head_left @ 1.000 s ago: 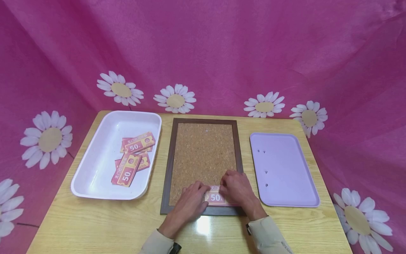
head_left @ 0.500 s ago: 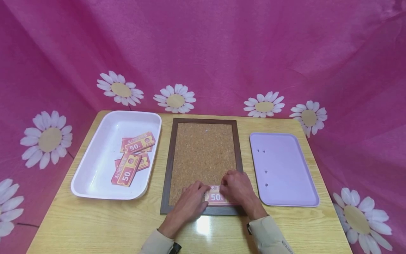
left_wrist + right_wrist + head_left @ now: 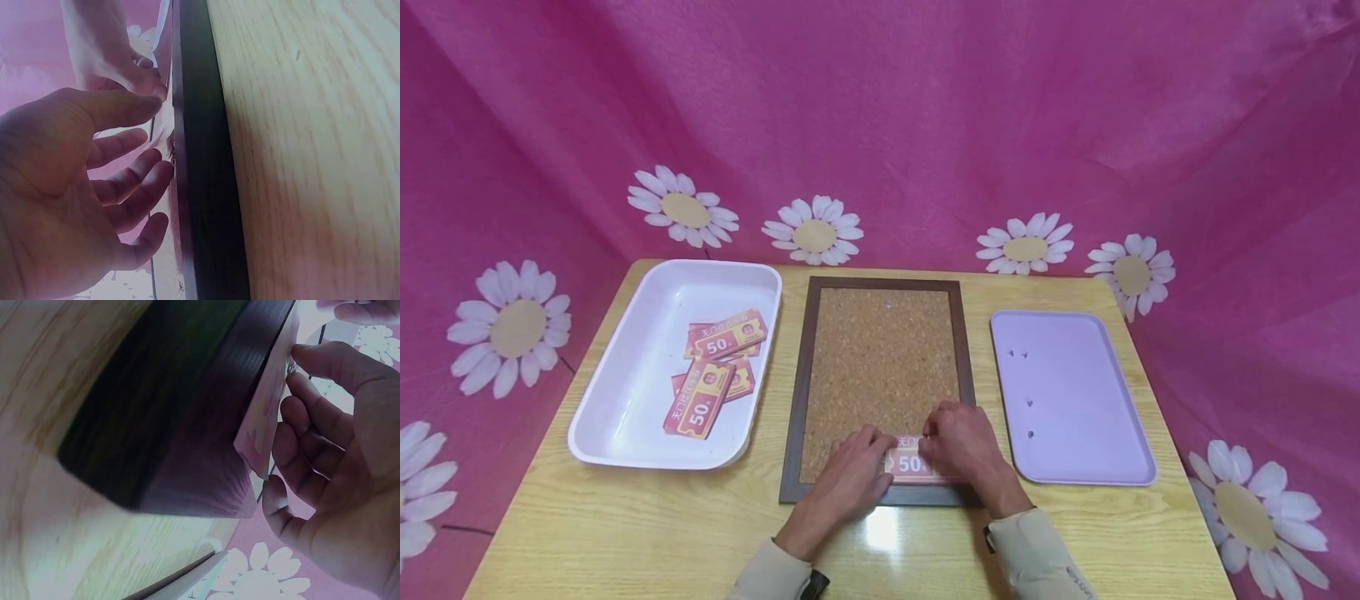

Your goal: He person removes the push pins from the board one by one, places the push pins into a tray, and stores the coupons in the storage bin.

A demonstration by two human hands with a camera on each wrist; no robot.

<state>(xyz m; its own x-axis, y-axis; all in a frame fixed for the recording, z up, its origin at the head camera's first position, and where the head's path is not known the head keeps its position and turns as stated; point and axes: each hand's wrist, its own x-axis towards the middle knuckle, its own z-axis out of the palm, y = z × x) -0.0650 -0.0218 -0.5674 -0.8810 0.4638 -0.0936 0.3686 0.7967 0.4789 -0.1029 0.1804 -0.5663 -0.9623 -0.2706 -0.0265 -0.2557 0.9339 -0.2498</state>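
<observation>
A pink and yellow coupon marked 50 lies flat along the bottom of the framed corkboard, toward its right corner. My left hand rests at the coupon's left end, thumb and fingertips touching it with the fingers loosely bent. Over the coupon's right part, my right hand pinches a small clear pushpin between thumb and index finger, against the coupon's face. The remaining right fingers bend beside the coupon. The pin's point is hidden. Another small pin shows near the board's top edge.
Left of the board stands a white basin with several more coupons overlapping in it. To the right lies a purple tray bearing several small pins. A pink flowered cloth hangs behind the wooden table.
The head view has tilted very slightly, so the scene sits a little higher. Both hands and the coupon keep nearly the same place.
</observation>
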